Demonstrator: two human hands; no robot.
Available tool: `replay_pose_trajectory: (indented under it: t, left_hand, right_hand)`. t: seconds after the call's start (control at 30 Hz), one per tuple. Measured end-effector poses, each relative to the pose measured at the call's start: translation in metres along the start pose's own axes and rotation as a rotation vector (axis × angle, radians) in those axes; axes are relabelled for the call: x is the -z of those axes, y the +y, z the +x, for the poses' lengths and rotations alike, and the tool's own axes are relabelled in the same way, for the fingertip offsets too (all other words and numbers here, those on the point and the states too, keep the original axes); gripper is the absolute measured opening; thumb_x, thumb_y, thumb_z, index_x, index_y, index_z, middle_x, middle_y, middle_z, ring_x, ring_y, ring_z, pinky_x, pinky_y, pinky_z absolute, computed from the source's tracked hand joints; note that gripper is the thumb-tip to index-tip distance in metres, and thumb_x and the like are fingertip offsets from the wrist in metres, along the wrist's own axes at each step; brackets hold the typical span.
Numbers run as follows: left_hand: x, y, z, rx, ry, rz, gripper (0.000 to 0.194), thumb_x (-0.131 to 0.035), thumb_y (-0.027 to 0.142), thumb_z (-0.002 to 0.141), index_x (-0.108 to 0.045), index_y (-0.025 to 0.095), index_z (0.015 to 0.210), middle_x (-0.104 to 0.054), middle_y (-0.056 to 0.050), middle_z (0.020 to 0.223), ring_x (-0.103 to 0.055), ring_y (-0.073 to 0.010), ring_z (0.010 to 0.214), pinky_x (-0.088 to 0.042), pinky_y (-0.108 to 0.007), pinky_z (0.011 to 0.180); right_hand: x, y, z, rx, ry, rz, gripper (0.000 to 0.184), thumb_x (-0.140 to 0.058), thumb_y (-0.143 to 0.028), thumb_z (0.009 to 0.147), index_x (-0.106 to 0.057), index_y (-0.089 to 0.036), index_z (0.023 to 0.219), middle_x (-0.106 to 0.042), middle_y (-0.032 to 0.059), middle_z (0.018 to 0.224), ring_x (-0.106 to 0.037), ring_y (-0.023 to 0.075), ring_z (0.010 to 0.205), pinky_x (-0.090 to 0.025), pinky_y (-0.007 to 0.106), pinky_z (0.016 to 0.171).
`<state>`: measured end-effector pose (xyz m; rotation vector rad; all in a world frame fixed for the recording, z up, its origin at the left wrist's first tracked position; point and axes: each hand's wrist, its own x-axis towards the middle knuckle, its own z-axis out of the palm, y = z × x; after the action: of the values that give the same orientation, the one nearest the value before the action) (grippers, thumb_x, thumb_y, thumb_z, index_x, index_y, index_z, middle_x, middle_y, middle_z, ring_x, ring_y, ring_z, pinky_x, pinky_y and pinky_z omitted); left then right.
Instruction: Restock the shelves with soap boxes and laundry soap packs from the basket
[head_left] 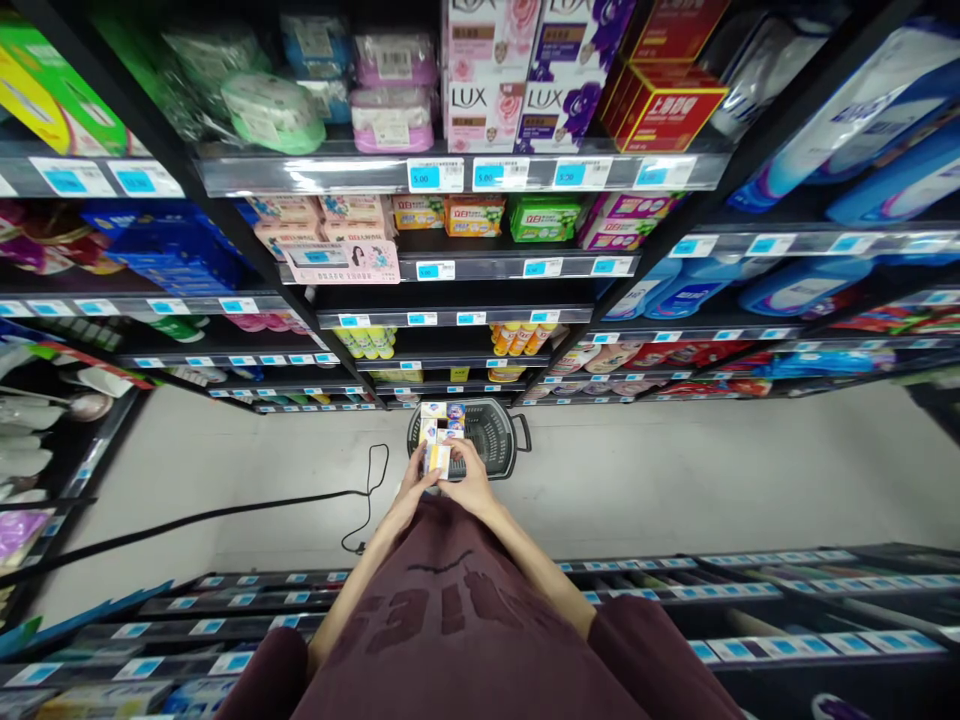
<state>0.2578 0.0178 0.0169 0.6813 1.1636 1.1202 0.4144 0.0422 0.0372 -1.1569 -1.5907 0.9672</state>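
Observation:
Low in front of my body, my left hand (412,482) and my right hand (472,484) grip a small white and yellow soap box (439,458) from its two sides. Fingers of both hands are curled around it. Under and just beyond the hands is a dark shopping basket (501,445) on the floor. Several similar boxes (433,410), white with yellow and blue or purple print, lie stacked in its left part. The hands partly hide the near boxes, and the print on the held box is too small to read.
Ahead stands a black shelf with LUX soap boxes (487,110), a green soap pack (545,218) and orange bottles (520,338). Blue bottles (697,290) fill the right bay. A black cable (247,507) crosses the left floor. Another shelf (750,590) runs close behind me.

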Motion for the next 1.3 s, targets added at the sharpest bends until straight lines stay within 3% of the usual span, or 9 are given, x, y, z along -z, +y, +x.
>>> replay_pose_trajectory:
  t: [0.13,0.2,0.27,0.5,0.73,0.9,1.1,1.3]
  left_hand:
    - [-0.004,0.008,-0.006,0.196,0.037,-0.241,0.065,-0.073,0.044,0.078,-0.056,0.020,0.135,-0.069,-0.012,0.124,-0.062,-0.0319,0.117,-0.046,-0.045,0.102]
    - [-0.005,0.013,-0.011,0.282,-0.003,-0.410,0.060,-0.062,0.057,0.081,-0.061,0.017,0.127,-0.070,-0.014,0.119,-0.063,-0.0330,0.113,-0.049,-0.046,0.094]
    - [-0.004,0.017,-0.015,0.291,-0.063,-0.513,0.065,-0.055,0.065,0.081,-0.062,0.017,0.125,-0.070,-0.015,0.121,-0.061,-0.0347,0.116,-0.049,-0.047,0.092]
    - [0.001,0.018,-0.021,0.261,-0.161,-0.610,0.077,-0.051,0.076,0.077,-0.061,0.020,0.129,-0.068,-0.014,0.126,-0.060,-0.0358,0.114,-0.044,-0.049,0.096]
    - [0.000,0.024,-0.022,0.312,-0.251,-0.913,0.070,-0.058,0.063,0.080,-0.062,0.014,0.130,-0.068,-0.019,0.127,-0.063,-0.0335,0.108,-0.045,-0.041,0.089]
    - [0.003,0.024,-0.023,0.312,-0.257,-0.957,0.072,-0.060,0.062,0.079,-0.061,0.014,0.132,-0.068,-0.020,0.127,-0.063,-0.0358,0.108,-0.045,-0.043,0.088]
    - [-0.001,0.026,-0.027,0.295,-0.323,-1.024,0.068,-0.060,0.055,0.081,-0.055,0.021,0.140,-0.065,-0.015,0.135,-0.056,-0.0375,0.127,-0.035,-0.054,0.108]
    - [-0.002,0.025,-0.027,0.375,-0.296,-1.033,0.078,-0.058,0.059,0.083,-0.050,0.009,0.143,-0.063,-0.024,0.136,-0.058,-0.0365,0.127,-0.028,-0.054,0.116]
  right_hand:
    - [0.002,0.003,-0.002,0.003,-0.065,0.006,0.082,-0.086,-0.024,0.066,-0.051,-0.028,0.139,-0.056,0.0095,0.136,-0.059,0.0282,0.120,-0.052,0.043,0.101]
    - [0.004,0.004,-0.002,-0.009,-0.117,-0.003,0.097,-0.091,-0.025,0.059,-0.046,-0.029,0.145,-0.052,0.0106,0.142,-0.053,0.0305,0.130,-0.048,0.046,0.108]
    - [0.005,0.004,-0.003,-0.026,-0.162,-0.013,0.100,-0.091,-0.024,0.059,-0.044,-0.030,0.147,-0.054,0.0103,0.141,-0.052,0.0308,0.132,-0.044,0.048,0.112]
    - [0.003,0.001,-0.007,-0.032,-0.163,0.036,0.077,-0.087,-0.025,0.066,-0.055,-0.029,0.136,-0.061,0.0082,0.135,-0.059,0.0278,0.125,-0.047,0.043,0.108]
    - [0.006,0.001,-0.002,-0.029,-0.177,0.120,0.076,-0.088,-0.030,0.066,-0.057,-0.025,0.135,-0.063,0.0099,0.133,-0.062,0.0260,0.119,-0.054,0.037,0.096]
    - [0.007,0.007,-0.001,-0.043,-0.167,0.217,0.070,-0.090,-0.031,0.065,-0.064,-0.025,0.129,-0.065,0.0099,0.130,-0.063,0.0252,0.116,-0.056,0.034,0.092]
    - [0.005,0.020,0.001,-0.231,-0.160,0.485,0.052,-0.085,-0.038,0.072,-0.071,-0.024,0.119,-0.074,0.0082,0.110,-0.070,0.0220,0.096,-0.058,0.034,0.082]
    - [0.000,0.027,0.003,-0.357,-0.124,0.522,0.039,-0.082,-0.045,0.073,-0.076,-0.022,0.104,-0.076,0.0062,0.092,-0.071,0.0210,0.086,-0.057,0.033,0.076]
